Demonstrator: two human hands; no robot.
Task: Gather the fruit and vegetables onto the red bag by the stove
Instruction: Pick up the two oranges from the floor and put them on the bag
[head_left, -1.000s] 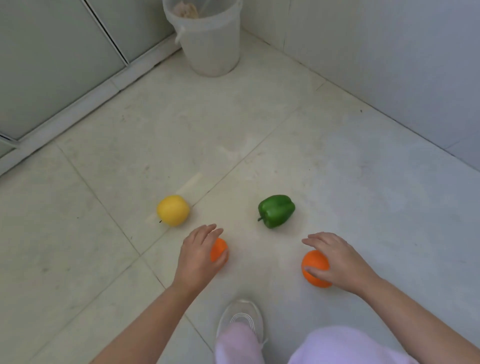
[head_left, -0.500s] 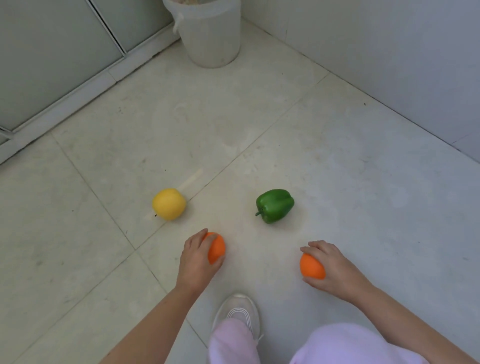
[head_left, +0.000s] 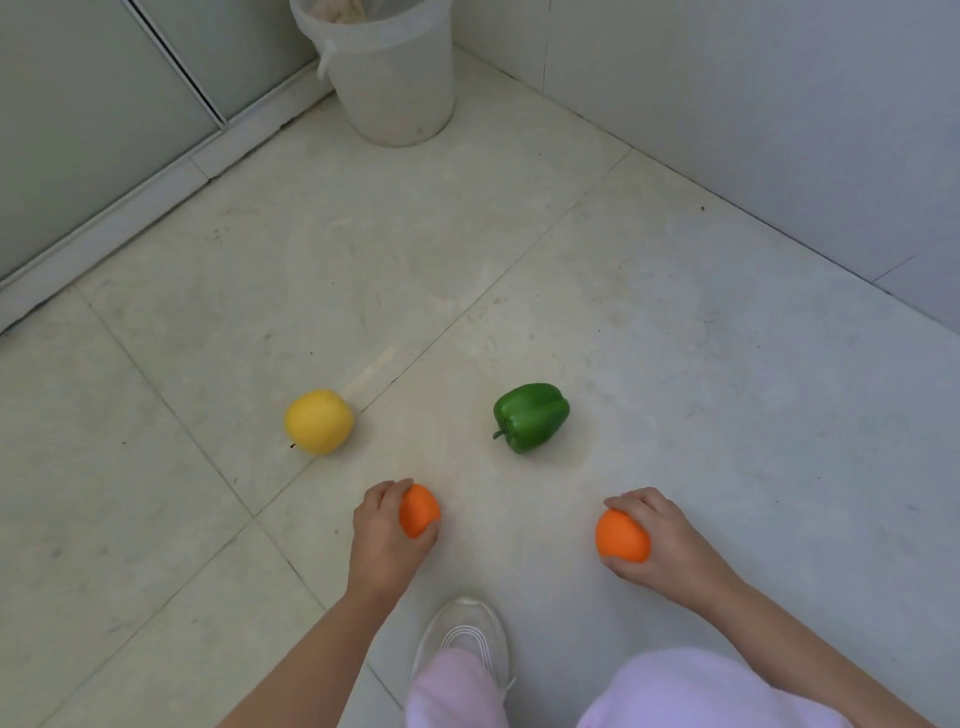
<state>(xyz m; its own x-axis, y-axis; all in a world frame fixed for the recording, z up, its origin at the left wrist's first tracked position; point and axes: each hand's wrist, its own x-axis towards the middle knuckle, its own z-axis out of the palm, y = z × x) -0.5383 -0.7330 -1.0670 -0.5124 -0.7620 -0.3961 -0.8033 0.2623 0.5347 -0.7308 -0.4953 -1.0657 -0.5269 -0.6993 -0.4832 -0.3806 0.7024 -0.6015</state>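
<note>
- Both hands, lower centre of frame, each curl round an orange: left hand (head_left: 383, 535) on left orange (head_left: 418, 510), right hand (head_left: 662, 540) on right orange (head_left: 622, 536).
- Likely light, firm, smooth (apt to roll); cup the sides.

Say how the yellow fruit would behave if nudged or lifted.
The yellow fruit is nearly round and lies free on the smooth floor, so a nudge would probably roll it. Its smooth skin looks firm, perhaps slippery. Sized near the orange in the left hand, it should suit one hand.
</note>
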